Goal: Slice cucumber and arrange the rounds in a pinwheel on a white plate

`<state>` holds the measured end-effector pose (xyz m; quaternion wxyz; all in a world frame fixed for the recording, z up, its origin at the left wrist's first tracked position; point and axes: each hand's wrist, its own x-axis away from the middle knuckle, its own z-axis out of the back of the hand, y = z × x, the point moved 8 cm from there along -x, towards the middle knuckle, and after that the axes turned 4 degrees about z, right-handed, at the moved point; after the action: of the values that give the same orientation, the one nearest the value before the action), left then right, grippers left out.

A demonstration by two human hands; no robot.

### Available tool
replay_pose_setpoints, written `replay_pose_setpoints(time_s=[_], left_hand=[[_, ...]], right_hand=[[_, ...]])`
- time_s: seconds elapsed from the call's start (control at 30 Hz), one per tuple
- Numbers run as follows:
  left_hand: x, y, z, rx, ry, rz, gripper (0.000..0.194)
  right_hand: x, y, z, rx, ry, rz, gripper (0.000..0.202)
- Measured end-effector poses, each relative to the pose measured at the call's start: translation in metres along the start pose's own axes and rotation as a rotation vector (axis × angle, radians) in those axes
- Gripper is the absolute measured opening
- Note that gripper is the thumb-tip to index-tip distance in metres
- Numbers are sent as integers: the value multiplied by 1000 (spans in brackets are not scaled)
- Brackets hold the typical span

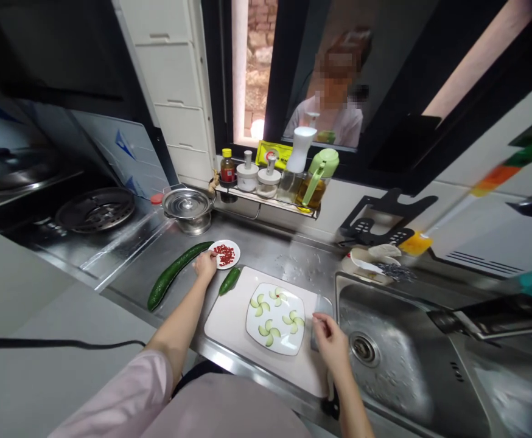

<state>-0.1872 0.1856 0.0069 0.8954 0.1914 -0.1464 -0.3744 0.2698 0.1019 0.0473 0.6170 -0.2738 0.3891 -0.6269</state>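
Flowers [269,333] (four green ones) are made on the big plate [276,315], but only twelve o'clock's has a red middle [277,296]. Left hand [204,265] is at the red bits [226,254] on the small plate [237,255], eleven o'clock, and right hand [332,347] curls at three; I can't tell if either pinches anything.

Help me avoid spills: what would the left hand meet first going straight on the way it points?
Probably the red pieces on the small white plate; the left hand reaches its edge, though depth is unclear.
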Motion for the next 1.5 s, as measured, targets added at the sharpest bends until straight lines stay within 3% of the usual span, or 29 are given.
replay_pose_setpoints(time_s=[0.2, 0.53, 0.77, 0.97, 1.1, 1.2, 1.33, 1.5], left_hand=[[-17, 13, -8, -153, -71, -135, 30], [-30, 26, -23, -264, -123, -244, 24], [-32, 28, -27, -297, -114, -245, 29], [-22, 24, -16, -143, -55, -146, 24], [-3, 28, -9, 156, -6, -43, 18], [23, 41, -8, 428, 76, -43, 16], [76, 73, -19, 688, 8, -201, 14], [157, 105, -35, 660, -157, -410, 15]], right_hand=[[7, -4, -5, 24, -47, -28, 49], [11, 2, -2, 65, -61, -38, 52], [19, 6, -3, 71, -74, -53, 54], [21, 10, -4, 67, -88, -63, 53], [22, 9, -7, 64, -91, -55, 52], [22, -2, -10, 43, -102, -27, 49], [18, -20, -11, 4, -97, 9, 45], [13, -35, -19, -25, -92, 58, 40]])
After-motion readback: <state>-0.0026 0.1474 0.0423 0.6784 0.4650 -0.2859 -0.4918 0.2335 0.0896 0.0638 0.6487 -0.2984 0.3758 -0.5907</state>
